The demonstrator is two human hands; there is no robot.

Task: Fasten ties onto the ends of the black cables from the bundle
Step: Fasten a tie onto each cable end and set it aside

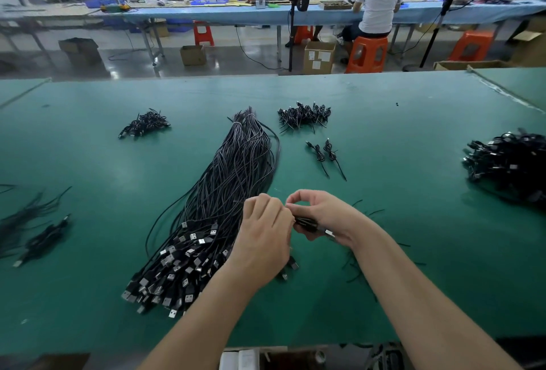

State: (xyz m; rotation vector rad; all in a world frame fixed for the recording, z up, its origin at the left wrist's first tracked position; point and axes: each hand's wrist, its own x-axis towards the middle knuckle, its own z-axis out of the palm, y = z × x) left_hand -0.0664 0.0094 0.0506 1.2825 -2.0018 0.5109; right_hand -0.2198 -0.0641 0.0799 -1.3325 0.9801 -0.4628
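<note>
From the head camera, both hands meet over the green table (399, 139), just right of the bundle (224, 192). The right hand (322, 216) curls round a folded black cable (307, 224), its thumb and forefinger arched in a ring above it, and a silver plug (329, 233) pokes out beneath the palm. The left hand (264, 239) shows its back, fingers bent in toward the same cable, pinching at its near end; whether a tie sits between the fingertips I cannot tell. The bundle lies lengthwise, bound at the far end, its plugs fanned out near the left forearm. Loose ties (375, 212) lie just beyond the right wrist. Two finished cables (325, 154) rest apart farther back, with small heaps behind them (304, 115) and at far left (144, 124), and a bigger heap at the right edge (508, 160).
</note>
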